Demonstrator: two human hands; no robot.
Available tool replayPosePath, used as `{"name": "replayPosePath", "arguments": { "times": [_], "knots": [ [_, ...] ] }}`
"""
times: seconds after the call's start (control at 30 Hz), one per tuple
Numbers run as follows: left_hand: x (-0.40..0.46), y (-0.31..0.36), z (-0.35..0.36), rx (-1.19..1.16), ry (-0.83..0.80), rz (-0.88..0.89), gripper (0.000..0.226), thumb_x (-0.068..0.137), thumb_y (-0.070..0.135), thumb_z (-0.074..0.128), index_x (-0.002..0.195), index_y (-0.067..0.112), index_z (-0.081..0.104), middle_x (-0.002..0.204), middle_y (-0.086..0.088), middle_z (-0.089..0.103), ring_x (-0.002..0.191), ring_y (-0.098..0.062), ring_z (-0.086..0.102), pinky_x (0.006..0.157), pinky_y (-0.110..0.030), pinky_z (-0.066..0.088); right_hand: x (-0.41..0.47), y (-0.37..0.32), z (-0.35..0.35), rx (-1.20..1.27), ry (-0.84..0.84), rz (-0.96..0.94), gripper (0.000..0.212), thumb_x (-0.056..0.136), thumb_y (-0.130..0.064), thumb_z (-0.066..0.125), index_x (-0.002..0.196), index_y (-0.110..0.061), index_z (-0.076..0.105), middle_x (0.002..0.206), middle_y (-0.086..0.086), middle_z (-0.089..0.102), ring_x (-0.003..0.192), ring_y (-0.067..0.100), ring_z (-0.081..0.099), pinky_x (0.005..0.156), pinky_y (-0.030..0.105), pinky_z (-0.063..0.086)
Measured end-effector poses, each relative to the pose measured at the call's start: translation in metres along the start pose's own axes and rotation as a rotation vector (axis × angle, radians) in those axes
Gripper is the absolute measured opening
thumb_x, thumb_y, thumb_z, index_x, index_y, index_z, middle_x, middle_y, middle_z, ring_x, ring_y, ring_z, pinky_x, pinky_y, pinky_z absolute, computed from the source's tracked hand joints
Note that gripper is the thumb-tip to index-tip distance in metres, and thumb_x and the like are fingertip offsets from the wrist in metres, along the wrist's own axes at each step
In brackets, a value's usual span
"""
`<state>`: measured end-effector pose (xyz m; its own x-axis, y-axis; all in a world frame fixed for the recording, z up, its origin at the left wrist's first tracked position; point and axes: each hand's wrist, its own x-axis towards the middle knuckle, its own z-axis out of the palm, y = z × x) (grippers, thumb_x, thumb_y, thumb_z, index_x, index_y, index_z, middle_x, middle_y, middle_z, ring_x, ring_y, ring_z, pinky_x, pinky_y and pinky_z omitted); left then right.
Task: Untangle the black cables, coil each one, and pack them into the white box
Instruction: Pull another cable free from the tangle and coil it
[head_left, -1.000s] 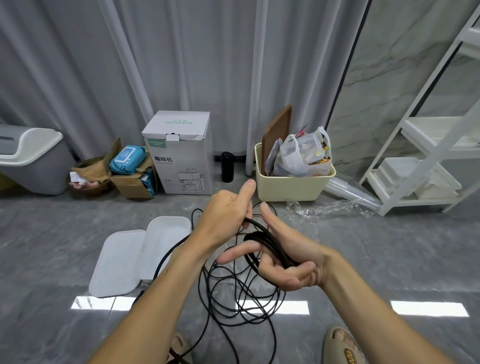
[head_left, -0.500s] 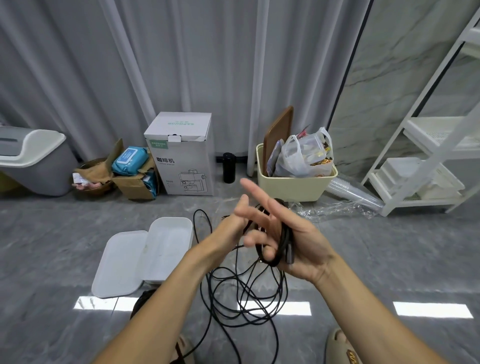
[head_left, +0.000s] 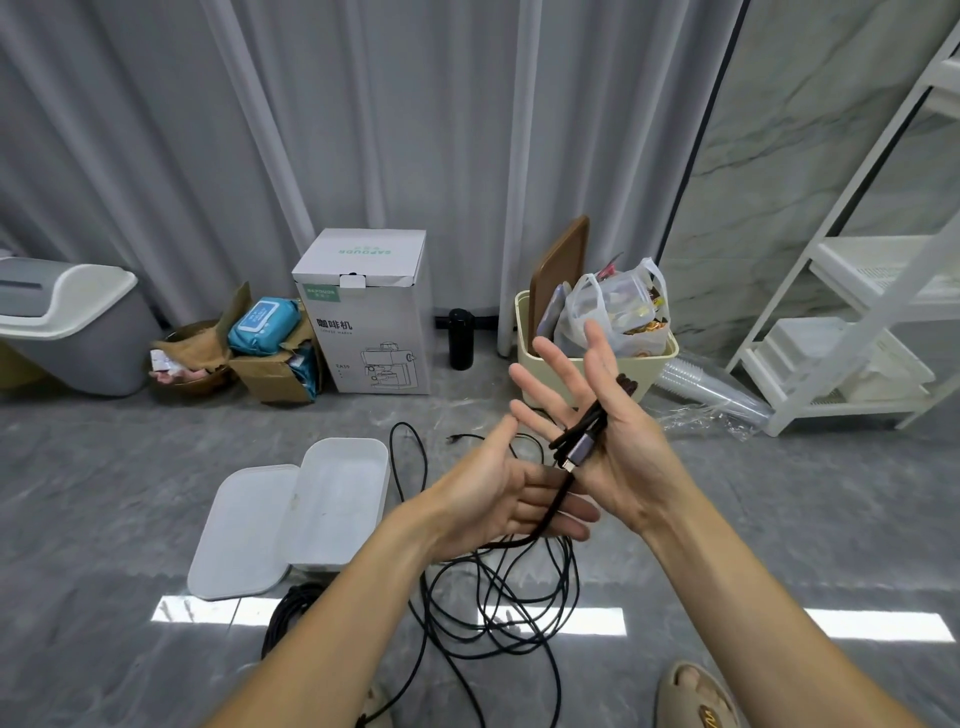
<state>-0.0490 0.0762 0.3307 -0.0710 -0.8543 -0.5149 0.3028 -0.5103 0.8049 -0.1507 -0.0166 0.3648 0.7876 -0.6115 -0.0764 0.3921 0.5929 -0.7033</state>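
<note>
My right hand (head_left: 618, 447) is raised palm-up with straight fingers. A black cable (head_left: 584, 436) is looped round its palm, and the cable's grey plug lies on the palm. The cable's free length drops across the straight fingers of my left hand (head_left: 498, 499), which lies palm-up just below. From there it runs down to a loose tangle of black cables (head_left: 498, 608) on the floor. The white box (head_left: 340, 499) stands open to the left, with its lid (head_left: 241, 540) beside it. A coiled black cable (head_left: 291, 613) lies in front of the lid.
A coffee-machine carton (head_left: 371, 312), a black flask (head_left: 460, 338) and a cream bin (head_left: 587, 384) with a bag stand along the curtain. A grey waste bin (head_left: 72, 327) is at the left and a white shelf rack (head_left: 857, 322) at the right. My sandalled foot (head_left: 696, 696) is at bottom right.
My right hand has turned palm-up and straightened its fingers, showing the cable loops and plug. My left hand has dropped below it and opened under the hanging cable.
</note>
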Motion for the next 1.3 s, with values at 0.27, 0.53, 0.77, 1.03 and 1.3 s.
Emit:
{"name": "replayPosePath", "arguments": {
  "times": [0.27,0.53,0.77,1.03,1.3],
  "knots": [
    [-0.006,0.005,-0.008,0.209,0.042,-0.059,0.096,0.098,0.066,0.002,0.11,-0.003,0.069,0.084,-0.012,0.071,0.066,-0.019,0.064,0.067,-0.026,0.052,0.0,0.014,-0.011,-0.663,0.086,0.02,0.056,0.103,-0.032,0.047,0.152,-0.045,0.021,0.133,-0.005,0.06,0.105,0.016,0.07,0.097,0.028,0.051],
    [-0.02,0.015,-0.007,0.512,0.287,-0.025,0.087,0.102,0.061,0.011,0.077,0.007,0.075,0.049,0.007,0.052,0.054,-0.011,0.041,0.062,-0.026,0.038,-0.009,-0.003,-0.024,-1.123,0.011,0.347,0.044,0.105,-0.035,0.042,0.147,-0.043,0.033,0.116,0.007,0.066,0.067,0.022,0.073,0.067,0.014,0.05],
    [-0.015,0.022,-0.001,0.748,0.534,0.35,0.075,0.104,0.05,0.03,0.049,0.011,0.063,0.047,-0.004,0.058,0.046,-0.002,0.05,0.062,-0.022,0.036,-0.021,-0.003,-0.013,-0.948,-0.276,0.767,0.061,0.096,-0.062,0.04,0.124,-0.01,0.055,0.073,0.018,0.069,0.035,0.011,0.038,0.055,0.026,0.052],
    [-0.013,0.022,-0.008,0.704,0.758,0.596,0.075,0.1,0.052,0.041,0.049,-0.002,0.049,0.04,0.001,0.041,0.044,-0.016,0.041,0.056,-0.04,0.041,-0.016,0.011,-0.015,-0.459,-0.458,0.895,0.102,0.083,-0.085,0.021,0.133,-0.002,0.056,0.042,0.004,0.042,0.024,0.001,0.02,0.031,0.015,0.024],
    [-0.005,0.018,-0.019,0.521,0.711,0.471,0.068,0.102,0.052,0.04,0.042,0.019,0.041,0.044,0.007,0.037,0.048,-0.015,0.036,0.058,-0.031,0.033,-0.021,0.017,-0.014,-0.216,-0.724,0.843,0.091,0.084,-0.078,0.046,0.138,-0.005,0.051,0.059,0.01,0.064,0.029,0.006,0.047,0.025,0.013,0.023]
  ]
}}
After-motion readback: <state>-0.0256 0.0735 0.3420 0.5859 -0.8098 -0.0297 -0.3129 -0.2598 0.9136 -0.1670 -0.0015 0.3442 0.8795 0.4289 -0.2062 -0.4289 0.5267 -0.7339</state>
